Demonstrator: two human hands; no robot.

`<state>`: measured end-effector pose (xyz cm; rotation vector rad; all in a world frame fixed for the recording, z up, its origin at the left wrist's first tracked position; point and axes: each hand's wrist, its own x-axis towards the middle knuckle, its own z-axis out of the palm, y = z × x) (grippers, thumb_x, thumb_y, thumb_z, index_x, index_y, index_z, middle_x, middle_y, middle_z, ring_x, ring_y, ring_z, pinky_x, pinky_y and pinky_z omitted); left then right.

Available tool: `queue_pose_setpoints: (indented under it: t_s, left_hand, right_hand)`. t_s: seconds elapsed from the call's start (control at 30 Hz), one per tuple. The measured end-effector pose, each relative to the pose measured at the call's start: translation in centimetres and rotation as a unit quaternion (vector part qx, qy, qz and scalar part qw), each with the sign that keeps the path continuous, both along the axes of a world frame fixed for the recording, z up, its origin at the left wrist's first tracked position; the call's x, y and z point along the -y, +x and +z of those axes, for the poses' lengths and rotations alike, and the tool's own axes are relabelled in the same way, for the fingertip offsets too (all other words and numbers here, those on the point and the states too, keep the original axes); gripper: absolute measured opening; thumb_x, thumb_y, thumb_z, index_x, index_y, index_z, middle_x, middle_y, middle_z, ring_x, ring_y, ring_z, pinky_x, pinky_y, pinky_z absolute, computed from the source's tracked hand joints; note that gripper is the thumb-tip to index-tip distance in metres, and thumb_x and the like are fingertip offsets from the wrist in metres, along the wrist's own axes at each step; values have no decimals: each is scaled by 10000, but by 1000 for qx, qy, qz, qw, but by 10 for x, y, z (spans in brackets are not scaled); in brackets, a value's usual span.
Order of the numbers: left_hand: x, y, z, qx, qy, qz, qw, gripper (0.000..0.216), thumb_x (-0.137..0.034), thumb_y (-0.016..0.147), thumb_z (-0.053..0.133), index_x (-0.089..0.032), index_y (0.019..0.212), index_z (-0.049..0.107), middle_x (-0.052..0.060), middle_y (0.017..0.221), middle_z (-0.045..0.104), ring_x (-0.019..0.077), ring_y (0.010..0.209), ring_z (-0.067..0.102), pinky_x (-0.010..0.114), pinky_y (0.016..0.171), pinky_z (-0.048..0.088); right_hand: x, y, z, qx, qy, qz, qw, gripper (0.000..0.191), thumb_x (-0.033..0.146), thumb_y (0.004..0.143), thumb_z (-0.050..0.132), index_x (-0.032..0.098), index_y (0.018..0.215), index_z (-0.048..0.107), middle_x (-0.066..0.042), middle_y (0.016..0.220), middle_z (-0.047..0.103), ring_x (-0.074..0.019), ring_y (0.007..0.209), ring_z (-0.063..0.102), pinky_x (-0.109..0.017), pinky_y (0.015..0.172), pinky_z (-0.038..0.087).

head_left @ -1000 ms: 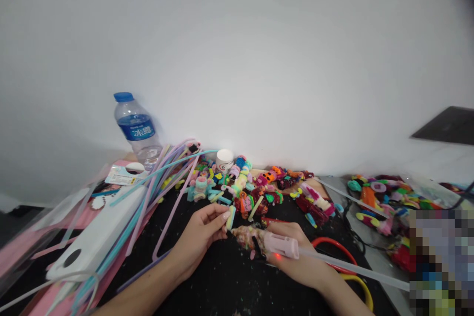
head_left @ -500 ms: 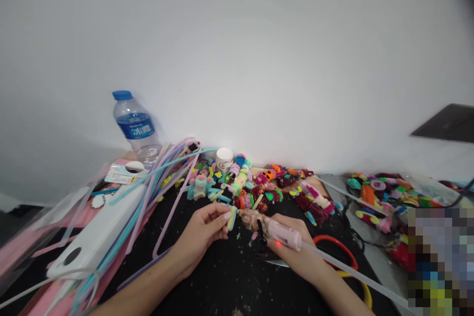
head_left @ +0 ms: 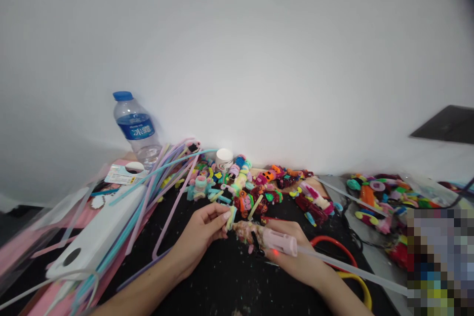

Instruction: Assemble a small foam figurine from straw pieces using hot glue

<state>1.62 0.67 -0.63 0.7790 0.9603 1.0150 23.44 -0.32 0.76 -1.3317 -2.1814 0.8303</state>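
Between the fingertips of my left hand (head_left: 207,227) is a small piece of yellow and pale-blue pipe cleaner (head_left: 231,218). My right hand (head_left: 292,252) is wrapped round a pink glue gun (head_left: 279,242) with a small red light lit on its side. A long translucent glue stick (head_left: 344,262) sticks out of its back end. The gun's nozzle, crusted with old glue and fuzz, points left and is at the lower end of the pipe cleaner piece; I cannot tell if they touch. My right fingers are partly hidden behind the gun.
Several pipe cleaner figures (head_left: 244,200) lie across the black mat behind my hands. Long pastel pipe cleaners (head_left: 163,182) and a white power strip (head_left: 96,232) lie on the left, near a water bottle (head_left: 135,126). Scissors with red and yellow handles (head_left: 355,276) lie beside my right forearm.
My right hand has brought the glue gun slightly left and down, so the nozzle sits lower against the pipe cleaner piece. My left hand has stayed almost still.
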Motion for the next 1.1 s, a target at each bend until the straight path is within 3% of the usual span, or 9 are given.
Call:
queue_pose_setpoints:
  t_s: [0.17,0.53,1.1]
  left_hand:
    - [1,1,1,-1,-6,-6,1000,266,-350,680,742,-135,796,637,-13,659,559,94,587,484,216,578,422]
    - [1,0,2,10,3,-23,1000,243,-353,696,730,-132,747,643,-14,636,557,90,571,475,212,563,393]
    - [-2,-1,3,-9,9,10,1000,229,-355,693,728,-149,769,662,-17,671,546,92,598,469,206,583,415]
  right_hand:
    - [0,-1,-1,8,12,-29,999,84,158,672,549,197,633,485,41,610,499,-115,577,485,-223,580,387]
    - [-4,-1,-3,-72,-12,-57,996,190,202,699,558,199,588,404,60,554,393,-86,509,384,-198,456,278]
    - [-1,2,-1,-8,26,16,1000,167,164,670,556,193,577,420,61,564,416,-84,516,414,-206,508,322]
